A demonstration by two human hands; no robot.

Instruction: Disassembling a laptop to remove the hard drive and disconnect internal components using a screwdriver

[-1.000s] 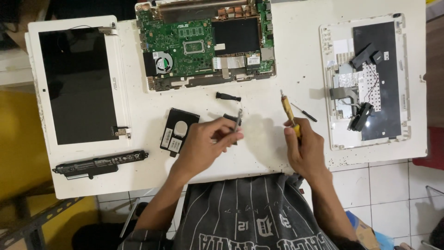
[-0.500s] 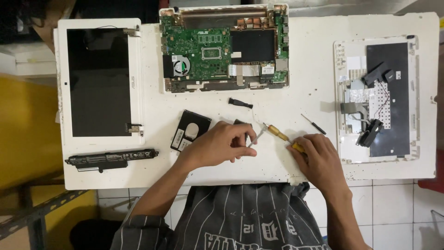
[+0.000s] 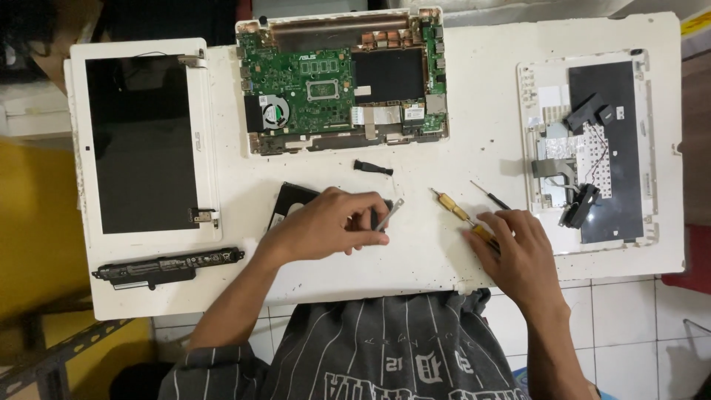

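Laptop stands stripped, its bare base with green board point(image 3: 341, 89) beyond both hands; left hand point(image 3: 333, 222) pinches a small metal bracket point(image 3: 390, 213) over the drive point(image 3: 289, 204), right hand point(image 3: 518, 244) rests closed on the yellow screwdriver point(image 3: 455, 215).

My right hand point(image 3: 518, 248) has dropped from holding the yellow screwdriver point(image 3: 463, 218) upright to laying it nearly flat on the surface point(image 3: 474, 118). My left hand point(image 3: 333, 222) has lowered the small metal bracket point(image 3: 390, 213) over the hard drive point(image 3: 285, 204).
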